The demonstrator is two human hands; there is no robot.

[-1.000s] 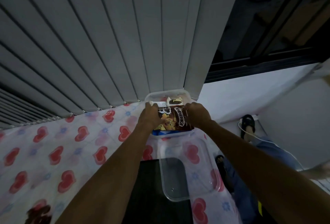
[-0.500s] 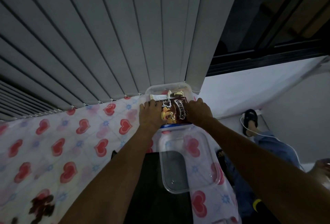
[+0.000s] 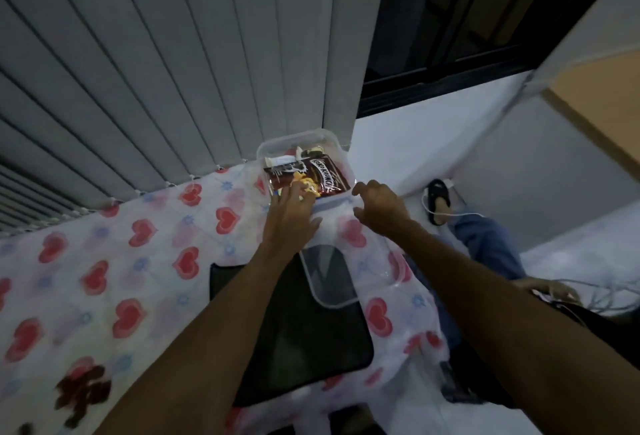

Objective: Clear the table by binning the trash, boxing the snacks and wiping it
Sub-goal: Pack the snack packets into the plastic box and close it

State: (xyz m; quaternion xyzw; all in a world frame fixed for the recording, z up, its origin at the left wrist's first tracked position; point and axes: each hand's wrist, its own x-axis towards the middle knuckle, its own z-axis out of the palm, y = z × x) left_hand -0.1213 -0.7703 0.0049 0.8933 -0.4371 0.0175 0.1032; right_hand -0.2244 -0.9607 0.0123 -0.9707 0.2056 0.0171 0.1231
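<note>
A clear plastic box [image 3: 330,138] stands at the far edge of the table against the blinds. A brown snack packet [image 3: 311,173] lies on top of other snacks inside it. My left hand [image 3: 289,214] rests flat at the box's near edge, fingertips touching the packet. My right hand [image 3: 379,207] hovers just right of the box with fingers curled apart, holding nothing. The clear lid [image 3: 343,278] lies on the table between my forearms.
The table wears a white cloth with red hearts [image 3: 121,278]. A black flat pad [image 3: 304,337] lies under the lid's near end. Grey vertical blinds [image 3: 173,71] rise behind the box. On the right, another person's leg [image 3: 485,244] and a sandalled foot [image 3: 438,199].
Both hands have drawn back from the packet's sides towards me. The right hand has let go and opened; the left now only touches the packet with its fingertips.
</note>
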